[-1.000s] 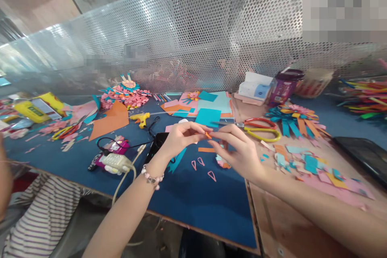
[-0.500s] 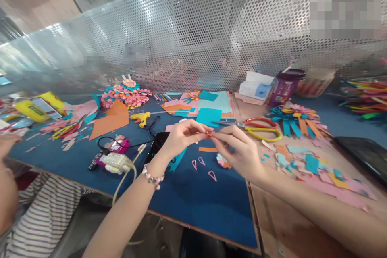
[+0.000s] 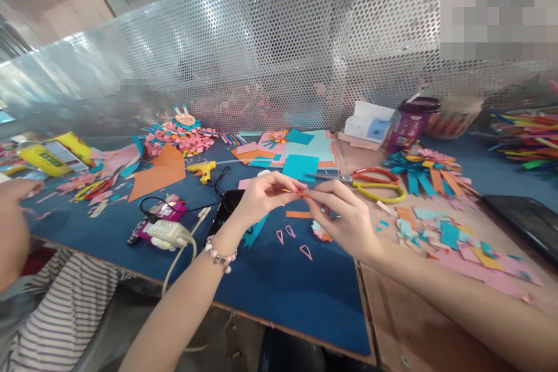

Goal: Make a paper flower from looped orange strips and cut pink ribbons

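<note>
A small orange paper strip (image 3: 299,192) is pinched between the fingertips of both hands, above the blue table. My left hand (image 3: 268,193), with a beaded bracelet at the wrist, is closed on its left end. My right hand (image 3: 342,209) is closed on the other end. Below them lie several pink paper loops (image 3: 306,253), teardrop in outline. Another orange strip (image 3: 299,215) rests on the table behind the loops. A round paper piece (image 3: 321,231) is partly hidden by my right hand.
Scissors (image 3: 378,185) with red and yellow handles lie behind my right hand. To the left are a yellow glue gun (image 3: 203,171), a power strip (image 3: 168,233) and a phone (image 3: 224,215). Paper scraps (image 3: 449,236) cover the right side. A co-worker's arm (image 3: 15,226) enters at far left.
The orange strip shows as thinner and longer between my fingertips, which have shifted slightly. The co-worker's hand at the far left has come further into view over the table.
</note>
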{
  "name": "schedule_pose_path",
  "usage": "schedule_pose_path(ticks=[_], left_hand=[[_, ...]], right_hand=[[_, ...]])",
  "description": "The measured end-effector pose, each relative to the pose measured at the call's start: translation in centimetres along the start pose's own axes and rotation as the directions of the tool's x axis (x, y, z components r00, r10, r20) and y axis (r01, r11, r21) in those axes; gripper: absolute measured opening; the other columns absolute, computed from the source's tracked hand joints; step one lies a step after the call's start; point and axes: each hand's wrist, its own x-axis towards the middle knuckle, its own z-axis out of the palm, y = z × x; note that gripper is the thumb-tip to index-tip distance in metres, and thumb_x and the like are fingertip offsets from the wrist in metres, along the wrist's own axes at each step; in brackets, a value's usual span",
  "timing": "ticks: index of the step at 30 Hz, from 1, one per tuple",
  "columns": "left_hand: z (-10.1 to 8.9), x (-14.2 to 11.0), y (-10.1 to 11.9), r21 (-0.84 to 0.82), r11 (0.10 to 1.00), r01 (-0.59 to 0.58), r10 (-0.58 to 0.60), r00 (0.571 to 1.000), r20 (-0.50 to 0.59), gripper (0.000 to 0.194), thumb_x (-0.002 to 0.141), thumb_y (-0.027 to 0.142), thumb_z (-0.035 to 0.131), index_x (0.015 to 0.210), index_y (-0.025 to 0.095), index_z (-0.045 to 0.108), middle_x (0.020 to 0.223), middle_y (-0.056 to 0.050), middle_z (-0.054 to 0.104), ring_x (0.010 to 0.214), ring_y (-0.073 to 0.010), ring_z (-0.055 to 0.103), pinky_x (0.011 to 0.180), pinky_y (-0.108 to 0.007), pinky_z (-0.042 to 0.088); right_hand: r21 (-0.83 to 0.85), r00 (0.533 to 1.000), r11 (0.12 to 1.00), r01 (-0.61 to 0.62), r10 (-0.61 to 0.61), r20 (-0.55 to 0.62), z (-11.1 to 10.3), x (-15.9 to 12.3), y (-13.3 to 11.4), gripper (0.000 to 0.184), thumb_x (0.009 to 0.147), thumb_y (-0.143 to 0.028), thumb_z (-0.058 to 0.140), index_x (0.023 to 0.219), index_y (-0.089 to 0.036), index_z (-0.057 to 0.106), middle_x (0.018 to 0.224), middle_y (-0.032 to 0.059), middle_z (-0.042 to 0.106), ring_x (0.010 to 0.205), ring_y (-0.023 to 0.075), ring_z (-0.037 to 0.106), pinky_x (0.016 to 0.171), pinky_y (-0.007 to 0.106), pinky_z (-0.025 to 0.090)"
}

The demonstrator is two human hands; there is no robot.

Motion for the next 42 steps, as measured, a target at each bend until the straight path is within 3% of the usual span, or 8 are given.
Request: schedule_pose_path(ticks=[8, 15, 26, 32, 42], left_hand=[[-0.06, 0.06, -0.02, 0.049, 0.999, 0.004, -0.002, 1.000, -0.030, 0.015, 0.073, 0.023, 0.075, 0.079, 0.015, 0.063, 0.094, -0.007, 0.071, 0.089, -0.0185, 0.067, 0.077, -0.033, 0.056], [0.08, 0.05, 0.28, 0.034, 0.999, -0.005, 0.006, 1.000, -0.012, 0.012, 0.075, 0.021, 0.073, 0.080, 0.016, 0.063, 0.095, -0.007, 0.071, 0.092, -0.0186, 0.068, 0.081, -0.033, 0.056], [0.09, 0.10, 0.44, -0.043, 0.999, 0.010, -0.010, 1.000, 0.009, 0.020, 0.073, 0.017, 0.074, 0.083, 0.016, 0.057, 0.097, -0.007, 0.071, 0.095, -0.0201, 0.068, 0.077, -0.033, 0.058], [-0.12, 0.07, 0.20, 0.035, 0.999, 0.039, -0.040, 0.999, 0.025, 0.020, 0.071, 0.022, 0.076, 0.082, 0.015, 0.061, 0.103, -0.009, 0.070, 0.095, -0.0206, 0.067, 0.080, -0.035, 0.057], [-0.05, 0.06, 0.19, 0.088, 0.996, 0.003, -0.004, 1.000, 0.014, 0.014, 0.075, 0.023, 0.073, 0.078, 0.015, 0.062, 0.099, -0.008, 0.070, 0.093, -0.0188, 0.067, 0.079, -0.034, 0.056]], right_hand=[[0.034, 0.999, 0.998, -0.045, 0.045, 0.016, -0.08, -0.03, -0.13, 0.021, 0.085, -0.011, 0.058, 0.102, -0.021, 0.064, 0.086, 0.0058, 0.062, 0.070, 0.0137, 0.062, 0.057, 0.026, 0.055], [0.052, 0.999, 0.998, -0.041, 0.041, 0.007, -0.12, -0.01, -0.22, 0.016, 0.083, -0.007, 0.060, 0.096, -0.017, 0.061, 0.085, 0.0055, 0.060, 0.061, 0.0097, 0.057, 0.048, 0.022, 0.048], [0.075, 0.998, 0.995, -0.061, 0.062, -0.004, -0.03, -0.10, -0.09, 0.016, 0.085, -0.008, 0.056, 0.094, -0.020, 0.060, 0.084, 0.0041, 0.060, 0.063, 0.0101, 0.055, 0.048, 0.023, 0.048], [0.089, 0.991, 0.987, -0.131, 0.132, -0.013, -0.06, -0.05, -0.17, 0.012, 0.086, -0.011, 0.056, 0.091, -0.021, 0.061, 0.083, 0.0031, 0.059, 0.060, 0.0097, 0.055, 0.049, 0.024, 0.049], [0.101, 0.989, 0.984, -0.145, 0.145, 0.014, 0.09, -0.15, 0.16, 0.013, 0.085, -0.011, 0.056, 0.094, -0.020, 0.060, 0.085, 0.0034, 0.057, 0.060, 0.0088, 0.053, 0.049, 0.024, 0.048]])
